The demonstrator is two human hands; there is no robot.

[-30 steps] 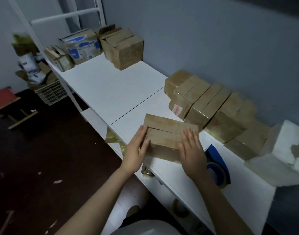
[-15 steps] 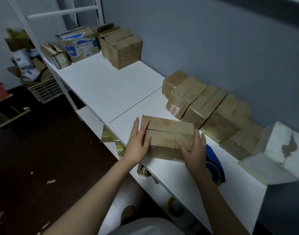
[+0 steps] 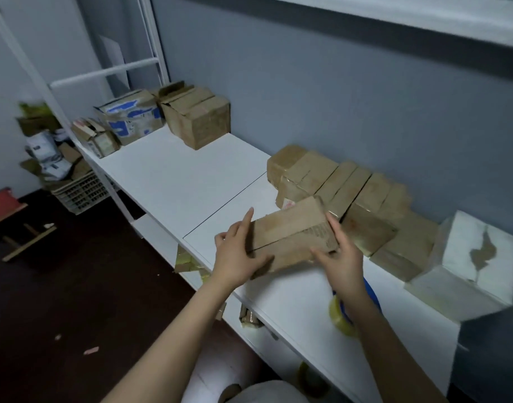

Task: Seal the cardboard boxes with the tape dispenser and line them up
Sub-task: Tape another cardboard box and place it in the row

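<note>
A flat brown cardboard box [image 3: 290,234] is tilted up off the white shelf [image 3: 173,181], its split flaps facing me. My left hand [image 3: 237,254] grips its left end, thumb under the near edge. My right hand [image 3: 341,257] grips its right end, fingers curled over the corner. A row of several brown boxes [image 3: 351,199] stands along the grey wall just behind it. The blue tape dispenser [image 3: 371,295] with its yellowish tape roll [image 3: 341,318] lies on the shelf, mostly hidden under my right forearm.
A white box [image 3: 470,269] with torn paper sits at the row's right end. More boxes [image 3: 197,120] stand at the shelf's far left, one with blue print [image 3: 130,117]. A white crate [image 3: 80,190] sits on the dark floor. Tape scraps [image 3: 188,261] hang off the front edge.
The box lay flat on the shelf under my palms; both hands have since taken its ends and lifted and tilted it. My view has swung upward and to the right.
</note>
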